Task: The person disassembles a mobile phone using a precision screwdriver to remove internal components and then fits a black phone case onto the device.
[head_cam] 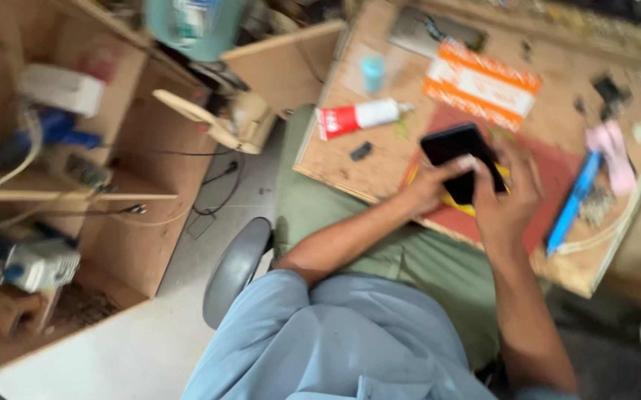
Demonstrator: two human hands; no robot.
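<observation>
Head view: both hands, left hand [430, 187] and right hand [504, 194], fingers closed round a flat black glossy phone [460, 152] (likely stiff, slippery, fragile; best gripped by its edges) above the wooden worktop [350, 159].

Both hands gripping a black phone [457, 148], left hand [428, 185], right hand [506, 196], wooden workbench [380, 159]

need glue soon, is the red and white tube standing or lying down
Lying down: the tube rests on its side on the wooden board, nozzle pointing right.

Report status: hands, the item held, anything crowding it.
Left hand and right hand both grip black phone. Held over red mat. Yellow piece under it, blurred. Glue tube and blue tool close by.
</observation>
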